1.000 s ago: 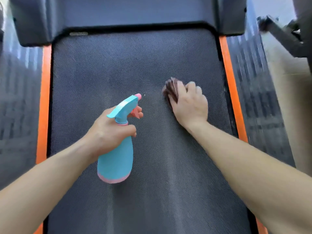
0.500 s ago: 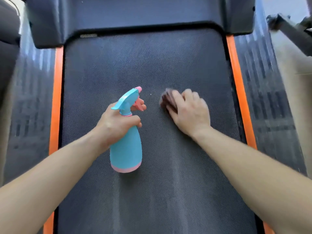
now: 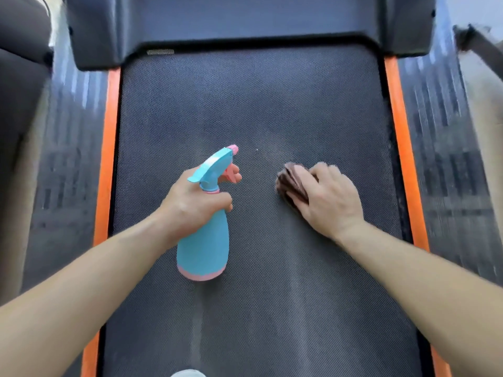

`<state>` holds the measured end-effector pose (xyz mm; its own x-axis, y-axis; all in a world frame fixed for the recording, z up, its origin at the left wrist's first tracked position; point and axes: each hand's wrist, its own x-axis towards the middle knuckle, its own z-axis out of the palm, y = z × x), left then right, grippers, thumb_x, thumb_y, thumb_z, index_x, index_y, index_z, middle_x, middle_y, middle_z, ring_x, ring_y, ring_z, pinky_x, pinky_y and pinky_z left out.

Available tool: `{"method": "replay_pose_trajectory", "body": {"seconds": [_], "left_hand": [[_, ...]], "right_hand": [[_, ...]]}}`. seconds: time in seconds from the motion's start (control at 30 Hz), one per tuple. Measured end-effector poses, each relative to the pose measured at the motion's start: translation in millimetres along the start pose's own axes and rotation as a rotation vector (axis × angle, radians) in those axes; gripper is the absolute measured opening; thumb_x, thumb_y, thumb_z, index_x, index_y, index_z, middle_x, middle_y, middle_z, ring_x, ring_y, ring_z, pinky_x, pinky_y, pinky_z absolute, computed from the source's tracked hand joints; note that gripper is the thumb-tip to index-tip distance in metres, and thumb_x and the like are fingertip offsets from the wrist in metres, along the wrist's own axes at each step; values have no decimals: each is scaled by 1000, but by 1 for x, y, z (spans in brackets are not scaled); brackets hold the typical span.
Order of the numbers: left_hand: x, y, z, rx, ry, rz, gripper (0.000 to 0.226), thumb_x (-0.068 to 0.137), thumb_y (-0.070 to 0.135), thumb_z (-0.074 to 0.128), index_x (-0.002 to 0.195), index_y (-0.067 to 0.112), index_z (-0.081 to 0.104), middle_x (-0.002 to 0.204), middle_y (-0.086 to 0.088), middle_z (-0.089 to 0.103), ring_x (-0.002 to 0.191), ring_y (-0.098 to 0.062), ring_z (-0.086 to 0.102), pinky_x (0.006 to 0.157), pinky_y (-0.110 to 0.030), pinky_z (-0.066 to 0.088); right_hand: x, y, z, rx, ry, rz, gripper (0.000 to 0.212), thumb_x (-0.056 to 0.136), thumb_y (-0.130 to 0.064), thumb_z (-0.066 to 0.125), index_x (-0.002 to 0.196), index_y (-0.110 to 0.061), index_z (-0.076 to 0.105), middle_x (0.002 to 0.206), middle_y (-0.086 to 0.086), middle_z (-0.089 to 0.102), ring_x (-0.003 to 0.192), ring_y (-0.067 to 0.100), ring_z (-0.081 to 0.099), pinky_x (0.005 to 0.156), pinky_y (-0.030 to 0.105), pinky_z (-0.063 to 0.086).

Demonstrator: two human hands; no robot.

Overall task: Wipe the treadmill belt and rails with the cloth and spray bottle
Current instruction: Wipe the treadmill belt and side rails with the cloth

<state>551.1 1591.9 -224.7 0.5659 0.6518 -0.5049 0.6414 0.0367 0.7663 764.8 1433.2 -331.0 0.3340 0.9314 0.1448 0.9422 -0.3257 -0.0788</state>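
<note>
– orange stripe (image 3: 106, 159) runs down the left side, dark left rail (image 3: 68, 164) outside it. blurred, no detail there.
– belt?
– black textured belt (image 3: 258, 104) fills the middle, between the two stripes. dark motor cover (image 3: 245, 23) across the far end.
– left hand?
– left hand (image 3: 190, 202) wraps the neck of the spray bottle (image 3: 204, 246). firm grip, thumb round the near side, one fingertip at the pink trigger. can't tell if the trigger is pulled.
– bottle position?
– blue body, pink base ring, pink nozzle tip. over the belt, left of centre, tilted with the nozzle pointing to the far end. base is low to the belt; can't tell if it touches.
– cloth?
– brown cloth (image 3: 292, 183), bunched, on the belt right of centre. near the bottle head but apart from it.
– right hand?
– right hand (image 3: 332, 200) palm down on the cloth, fingers curled over it, holding it against the belt. only the cloth's left edge sticks out past the fingers.
– far right?
– second orange stripe (image 3: 402, 145), then the dark right rail (image 3: 441, 159), also blurred. the hand sits well inside that stripe.
</note>
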Motion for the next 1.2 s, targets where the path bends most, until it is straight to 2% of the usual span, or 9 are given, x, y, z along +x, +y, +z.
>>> {"method": "replay_pose_trajectory", "body": {"seconds": [0.23,0.37,0.5,0.63,0.8,0.93,1.03,1.13,1.2], "left_hand": [[-2,-2,-1,57,-11,45,42,75,11,74,106,39,71,115,25,72,96,1,65,77,-25,48],[-3,5,1,35,-3,61,46,65,21,68,105,42,71,114,25,73,102,1,66,82,-26,49],[-2,10,6,4,-12,50,40,76,6,74,101,36,72,114,25,73,97,5,65,83,-28,50],[3,15,13,59,-25,71,40,66,20,71,102,38,72,114,26,72,92,0,66,86,-32,54],[10,20,21,106,-26,80,38,79,4,72,103,33,74,107,28,72,78,13,59,72,-16,46],[17,36,29,105,-56,38,37,78,9,73,105,35,73,110,30,71,81,4,61,75,-25,49],[24,53,38,153,-93,37,48,62,26,71,108,41,72,111,25,73,96,-10,67,87,-35,54],[28,60,46,182,-124,61,50,57,28,68,104,43,72,111,25,74,101,-17,69,87,-35,54],[29,60,51,202,-142,79,46,57,29,68,101,42,72,110,27,74,100,-14,69,83,-30,53]], "right_hand": [[103,18,4,-13,15,177,55,97,-58,45,135,-19,54,112,15,55,99,38,54,77,47,48],[24,12,-4,-29,12,202,56,94,-56,50,134,-18,56,104,13,54,89,35,53,70,44,44],[-57,19,-12,-11,-21,32,56,93,-56,52,135,-19,59,97,11,54,79,35,52,63,45,46],[6,32,-5,-88,20,3,56,95,-59,46,134,-20,58,101,13,57,85,37,55,68,46,47],[84,40,1,-95,-17,218,54,98,-57,44,133,-17,54,113,17,55,100,39,54,78,48,45],[-15,26,-5,-115,43,291,53,94,-54,50,136,-23,57,101,10,55,87,35,52,68,43,38],[-89,29,-15,-100,7,227,54,91,-53,55,136,-24,60,98,6,55,81,33,52,66,43,39],[-70,55,-13,-205,41,104,52,89,-51,60,132,-24,63,95,7,57,79,32,53,66,42,38],[-28,74,-5,-299,112,197,44,89,-51,63,124,-23,65,94,8,58,80,32,54,66,42,38]]}}
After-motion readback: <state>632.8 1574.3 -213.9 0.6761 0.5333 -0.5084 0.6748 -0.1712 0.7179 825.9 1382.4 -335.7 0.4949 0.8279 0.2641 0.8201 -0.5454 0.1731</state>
